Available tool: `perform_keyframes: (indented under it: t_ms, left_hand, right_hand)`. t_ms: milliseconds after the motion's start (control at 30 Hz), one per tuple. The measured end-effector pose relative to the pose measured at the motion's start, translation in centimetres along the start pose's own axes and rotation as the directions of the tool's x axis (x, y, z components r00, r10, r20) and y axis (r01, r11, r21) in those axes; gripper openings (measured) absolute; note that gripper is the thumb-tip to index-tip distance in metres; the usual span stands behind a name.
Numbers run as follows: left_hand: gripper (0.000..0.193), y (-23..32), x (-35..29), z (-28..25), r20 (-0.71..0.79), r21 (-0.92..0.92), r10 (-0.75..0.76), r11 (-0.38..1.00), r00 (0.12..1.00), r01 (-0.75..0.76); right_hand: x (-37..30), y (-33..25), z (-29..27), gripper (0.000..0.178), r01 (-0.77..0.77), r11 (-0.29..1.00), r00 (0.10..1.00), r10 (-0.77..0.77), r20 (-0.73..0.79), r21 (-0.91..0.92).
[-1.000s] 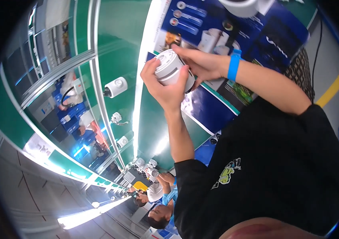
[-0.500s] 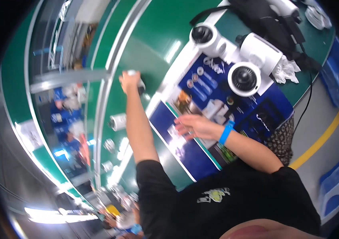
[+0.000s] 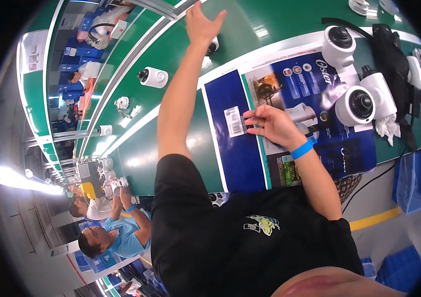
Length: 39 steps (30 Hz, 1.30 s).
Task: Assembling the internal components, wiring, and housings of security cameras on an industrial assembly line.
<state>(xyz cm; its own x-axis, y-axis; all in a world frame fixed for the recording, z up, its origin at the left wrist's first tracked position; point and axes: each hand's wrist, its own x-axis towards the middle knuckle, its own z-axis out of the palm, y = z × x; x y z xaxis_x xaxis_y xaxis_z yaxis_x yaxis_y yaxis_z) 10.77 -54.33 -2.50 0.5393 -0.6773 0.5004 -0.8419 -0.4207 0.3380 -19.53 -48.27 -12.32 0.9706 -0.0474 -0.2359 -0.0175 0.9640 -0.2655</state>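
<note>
My left hand [image 3: 204, 25] reaches far across the green bench, fingers apart, holding nothing I can see. Just by its wrist sits a white camera with a black lens [image 3: 212, 46], partly hidden by the arm. A second white camera [image 3: 153, 77] lies on its side, left of that forearm. My right hand [image 3: 274, 126], with a blue wristband, hovers palm-down over a flattened blue printed carton [image 3: 240, 163], its fingers loosely stretched and empty. On the carton's right part stand white dome-fronted cameras, one nearer [image 3: 355, 107] and one farther [image 3: 339, 47].
Another white camera [image 3: 380, 94] stands at the right beside crumpled white paper [image 3: 388, 126] and a black strap bag [image 3: 391, 64]. Small white parts [image 3: 123, 104] lie at the left. A metal rail [image 3: 138, 44] runs along the bench's far side. A co-worker in light blue [image 3: 130, 236] works at the left.
My view has turned, so the bench scene appears shifted. My left hand's fingers have spread apart. The right hand stays over the carton.
</note>
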Motion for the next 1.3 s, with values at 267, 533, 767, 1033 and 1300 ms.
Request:
perform_keyframes:
  t_ms: [267,533,767,1033,1300]
  left_hand:
    - [0.016,16.6,-15.0,-25.5,-0.524,-0.774,0.509,0.049,0.683,-0.631]
    - [0.019,25.4,-15.5,-25.0,-0.805,-0.591,0.444,-0.541,0.393,-0.599]
    - [0.019,25.5,-17.1,-24.1,-0.707,-0.706,0.465,-0.510,0.533,-0.492]
    - [0.019,26.2,-15.2,-22.9,-0.456,-0.886,0.721,-0.312,0.521,-0.343]
    - [0.025,29.6,-11.9,-17.7,-0.577,-0.809,0.776,-0.585,0.254,-0.047]
  right_hand:
    - [1.1,-0.7,-0.4,0.019,-0.009,0.999,0.996,0.005,0.091,0.046]
    - [1.3,0.1,1.1,0.020,0.006,0.997,0.998,-0.001,0.059,-0.082]
    - [-0.1,-0.1,0.3,0.024,0.051,0.989,0.999,-0.048,0.021,-0.139]
    - [0.0,-0.2,0.8,0.028,0.034,0.993,0.999,-0.032,0.023,-0.117]
    - [0.4,-0.5,1.0,0.032,0.031,0.994,0.999,-0.027,0.034,-0.100]
